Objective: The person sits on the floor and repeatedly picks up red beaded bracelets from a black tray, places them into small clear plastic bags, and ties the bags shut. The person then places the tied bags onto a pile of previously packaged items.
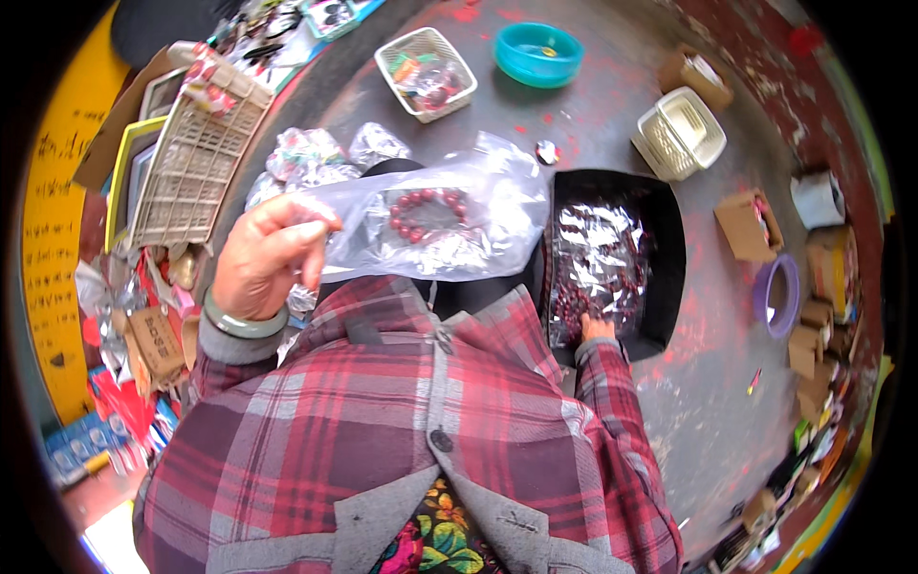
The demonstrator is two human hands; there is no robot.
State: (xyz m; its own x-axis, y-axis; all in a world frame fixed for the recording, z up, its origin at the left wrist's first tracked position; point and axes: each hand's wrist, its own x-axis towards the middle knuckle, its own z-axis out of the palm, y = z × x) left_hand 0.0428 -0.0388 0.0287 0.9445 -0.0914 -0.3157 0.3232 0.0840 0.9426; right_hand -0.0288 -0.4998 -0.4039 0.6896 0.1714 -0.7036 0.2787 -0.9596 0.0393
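- Over your lap, a wide clear plastic bag (502, 230) spreads across your dark trousers, with a dark-red round-bead bracelet (415, 233) showing at its middle; it looks to be inside, though the glare makes that hard to confirm.
- Your left hand (266, 253) has thumb and fingers pinched together on the bag's left end, with only a thin fold caught. A light pinch on slick film could let that end slip, and the bracelet could slide along the plastic if your knees tilt.
- Your right hand (599, 328) reaches into the lower end of the black open box (672, 253) beside your right leg. Its fingertips are lost among dark-red beads in shiny clear wrapping (601, 253), so you cannot tell whether they are apart or clamped on anything.
- Pulling out fast from there could snag neighbouring wrappings or beads, since they lie pressed together.
- Leaning your wrist on the box wall could shift the box over the grey, red-flecked floor (717, 450).
- Near your left knee, silvery clear packets (311, 153) sit just beyond the bag; a wide left-hand swing could knock them.
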